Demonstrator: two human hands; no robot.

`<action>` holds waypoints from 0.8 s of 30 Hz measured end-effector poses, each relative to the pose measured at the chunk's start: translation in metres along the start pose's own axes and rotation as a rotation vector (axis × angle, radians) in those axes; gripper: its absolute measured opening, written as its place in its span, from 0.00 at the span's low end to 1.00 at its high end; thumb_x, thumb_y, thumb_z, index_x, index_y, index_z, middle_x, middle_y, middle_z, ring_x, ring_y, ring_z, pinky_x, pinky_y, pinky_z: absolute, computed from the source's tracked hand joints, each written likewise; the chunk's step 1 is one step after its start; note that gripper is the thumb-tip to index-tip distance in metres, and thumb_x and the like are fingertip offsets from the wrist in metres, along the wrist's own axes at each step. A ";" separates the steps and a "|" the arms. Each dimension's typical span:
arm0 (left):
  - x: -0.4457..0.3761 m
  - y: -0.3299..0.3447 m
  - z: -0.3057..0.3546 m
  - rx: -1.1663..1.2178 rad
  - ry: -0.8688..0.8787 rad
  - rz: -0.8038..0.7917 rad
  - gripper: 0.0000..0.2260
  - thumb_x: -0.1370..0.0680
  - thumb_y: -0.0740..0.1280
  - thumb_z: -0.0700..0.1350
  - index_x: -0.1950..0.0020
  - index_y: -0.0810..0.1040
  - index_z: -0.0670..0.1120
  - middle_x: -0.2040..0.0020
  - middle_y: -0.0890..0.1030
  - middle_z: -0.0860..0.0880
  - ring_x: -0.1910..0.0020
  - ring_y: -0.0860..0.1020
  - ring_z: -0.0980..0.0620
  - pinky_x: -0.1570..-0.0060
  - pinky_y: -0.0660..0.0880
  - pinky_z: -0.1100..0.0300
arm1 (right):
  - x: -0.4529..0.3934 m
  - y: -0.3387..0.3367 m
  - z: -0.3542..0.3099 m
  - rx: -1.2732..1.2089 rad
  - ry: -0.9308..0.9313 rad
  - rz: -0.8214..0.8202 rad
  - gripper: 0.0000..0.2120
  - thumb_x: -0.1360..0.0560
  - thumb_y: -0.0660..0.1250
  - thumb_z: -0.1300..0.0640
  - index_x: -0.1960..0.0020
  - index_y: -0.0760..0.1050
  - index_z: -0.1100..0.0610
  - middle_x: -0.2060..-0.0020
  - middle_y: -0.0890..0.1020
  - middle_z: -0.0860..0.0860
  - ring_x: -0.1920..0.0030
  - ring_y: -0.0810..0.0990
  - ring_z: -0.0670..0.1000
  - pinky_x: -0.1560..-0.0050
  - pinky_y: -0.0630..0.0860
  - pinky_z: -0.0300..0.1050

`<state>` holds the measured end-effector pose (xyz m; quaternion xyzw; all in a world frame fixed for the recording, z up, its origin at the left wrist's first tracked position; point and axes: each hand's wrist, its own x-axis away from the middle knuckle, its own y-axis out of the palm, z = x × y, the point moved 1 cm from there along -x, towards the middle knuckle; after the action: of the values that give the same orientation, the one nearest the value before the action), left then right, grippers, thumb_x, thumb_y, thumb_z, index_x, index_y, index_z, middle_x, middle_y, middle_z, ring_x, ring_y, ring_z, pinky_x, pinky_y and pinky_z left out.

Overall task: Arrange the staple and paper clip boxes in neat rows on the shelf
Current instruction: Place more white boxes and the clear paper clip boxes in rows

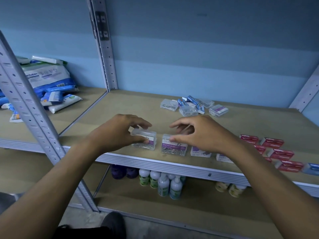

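Observation:
Two clear paper clip boxes stand near the front edge of the brown shelf [129, 107]. My left hand [119, 131] grips the left clear box [146, 144] between thumb and fingers. My right hand [198, 133] rests its fingertips on the top of the right clear box [172, 149], which has a purple "PAPER CLIP" label. Two small white and purple boxes [201, 151] sit just right of it, partly under my right wrist. Red staple boxes [279, 153] lie in rows at the right. At the back, a loose heap of clear boxes [188, 110] and blue staple boxes [192, 99].
A grey metal upright [29, 107] stands at the left front, another [107, 54] at the back. Blue and white packets [50, 87] pile up on the neighbouring shelf. Bottles [164, 183] stand on the shelf below. A blue box [311, 169] lies at the far right edge.

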<state>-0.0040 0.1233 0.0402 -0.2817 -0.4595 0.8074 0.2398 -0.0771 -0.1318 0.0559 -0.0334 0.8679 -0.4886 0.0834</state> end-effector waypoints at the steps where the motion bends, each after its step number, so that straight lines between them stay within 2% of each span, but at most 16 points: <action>1: -0.001 -0.002 0.002 0.008 -0.005 0.007 0.19 0.28 0.72 0.59 0.38 0.79 0.60 0.45 0.80 0.64 0.47 0.77 0.64 0.51 0.78 0.64 | 0.000 -0.004 0.002 -0.018 0.002 0.027 0.21 0.32 0.75 0.37 0.40 0.81 0.40 0.52 0.83 0.38 0.53 0.80 0.34 0.48 0.76 0.33; 3: -0.008 -0.005 0.008 0.030 -0.010 0.031 0.20 0.29 0.69 0.64 0.39 0.79 0.61 0.45 0.80 0.65 0.46 0.77 0.65 0.50 0.78 0.64 | 0.000 -0.014 0.010 -0.042 0.021 0.081 0.18 0.29 0.74 0.40 0.40 0.80 0.39 0.50 0.82 0.39 0.52 0.80 0.36 0.47 0.75 0.33; 6: -0.032 -0.007 0.017 0.024 0.001 0.059 0.19 0.29 0.70 0.64 0.39 0.79 0.60 0.45 0.80 0.64 0.46 0.77 0.63 0.49 0.78 0.64 | -0.002 -0.030 0.032 0.007 0.068 0.140 0.18 0.27 0.73 0.43 0.38 0.78 0.39 0.45 0.80 0.40 0.49 0.78 0.37 0.49 0.71 0.29; 9: -0.066 -0.001 0.023 -0.026 0.028 0.058 0.20 0.28 0.72 0.60 0.38 0.79 0.58 0.41 0.80 0.60 0.45 0.77 0.60 0.46 0.77 0.62 | -0.013 -0.046 0.064 0.115 0.162 0.152 0.21 0.27 0.73 0.43 0.35 0.75 0.39 0.38 0.77 0.46 0.41 0.75 0.46 0.45 0.68 0.38; 11: -0.091 0.005 0.026 -0.066 0.037 0.041 0.21 0.28 0.73 0.58 0.36 0.78 0.57 0.39 0.79 0.57 0.42 0.76 0.56 0.43 0.75 0.59 | -0.023 -0.054 0.087 0.174 0.232 0.115 0.23 0.27 0.72 0.43 0.33 0.73 0.39 0.36 0.73 0.50 0.35 0.73 0.50 0.43 0.66 0.41; 15: -0.139 0.018 0.023 -0.164 0.005 -0.013 0.23 0.28 0.74 0.55 0.35 0.76 0.54 0.38 0.77 0.52 0.38 0.74 0.50 0.38 0.72 0.52 | -0.043 -0.067 0.130 0.243 0.288 0.072 0.29 0.28 0.74 0.43 0.29 0.70 0.42 0.36 0.71 0.55 0.35 0.73 0.56 0.38 0.70 0.46; 17: -0.160 0.027 0.014 -0.206 -0.008 -0.053 0.24 0.30 0.74 0.55 0.35 0.76 0.53 0.38 0.77 0.51 0.38 0.74 0.49 0.38 0.72 0.51 | -0.052 -0.070 0.144 0.264 0.300 0.039 0.32 0.29 0.74 0.42 0.27 0.68 0.43 0.35 0.70 0.57 0.35 0.73 0.58 0.35 0.71 0.48; 20: -0.185 0.041 -0.003 -0.287 -0.028 -0.143 0.28 0.36 0.72 0.61 0.38 0.76 0.54 0.41 0.78 0.51 0.39 0.75 0.48 0.40 0.73 0.48 | -0.066 -0.069 0.158 0.278 0.321 0.013 0.35 0.29 0.73 0.40 0.25 0.65 0.43 0.33 0.68 0.58 0.34 0.73 0.59 0.37 0.70 0.47; 24: -0.214 0.056 -0.015 -0.350 0.003 -0.196 0.22 0.34 0.74 0.59 0.44 0.77 0.52 0.47 0.79 0.51 0.45 0.76 0.48 0.45 0.75 0.50 | -0.082 -0.063 0.169 0.296 0.352 -0.007 0.37 0.30 0.72 0.36 0.24 0.63 0.41 0.33 0.68 0.58 0.33 0.73 0.60 0.39 0.69 0.48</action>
<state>0.1542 -0.0314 0.0348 -0.2741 -0.6179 0.6876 0.2652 0.0323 -0.2954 0.0331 0.0617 0.7878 -0.6092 -0.0669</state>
